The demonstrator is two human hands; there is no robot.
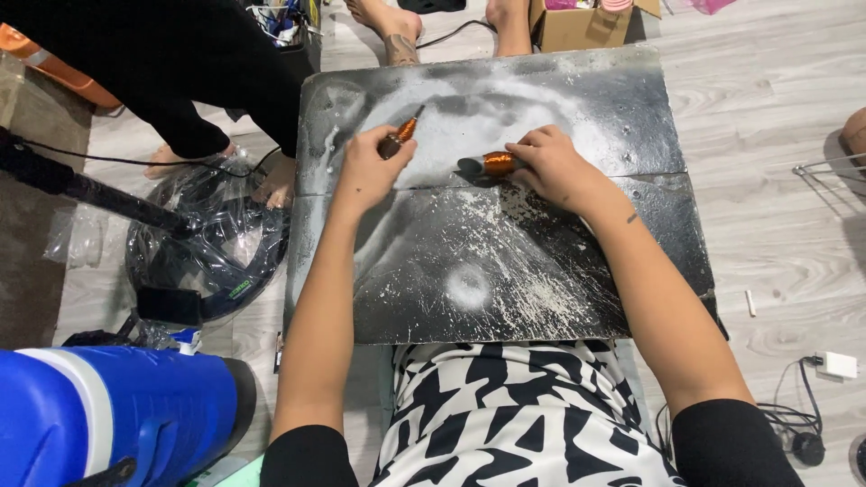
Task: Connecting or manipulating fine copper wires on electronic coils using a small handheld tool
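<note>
A copper-coloured coil point(497, 163) lies on its side on the dusty black board point(559, 271) — the right hand point(552, 165) closes over it, fingers curled around its far end. Just to the left, the left hand point(365, 169) grips a small orange-tipped tool point(400, 135), its point angled up and away. White powder streaks the board; a blue container point(99, 415) stands on the floor at lower left.

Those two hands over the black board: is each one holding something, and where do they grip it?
Left hand grips a thin copper-coloured tool by its lower end. Right hand pinches a copper-wound coil at its right end, on the board.
</note>
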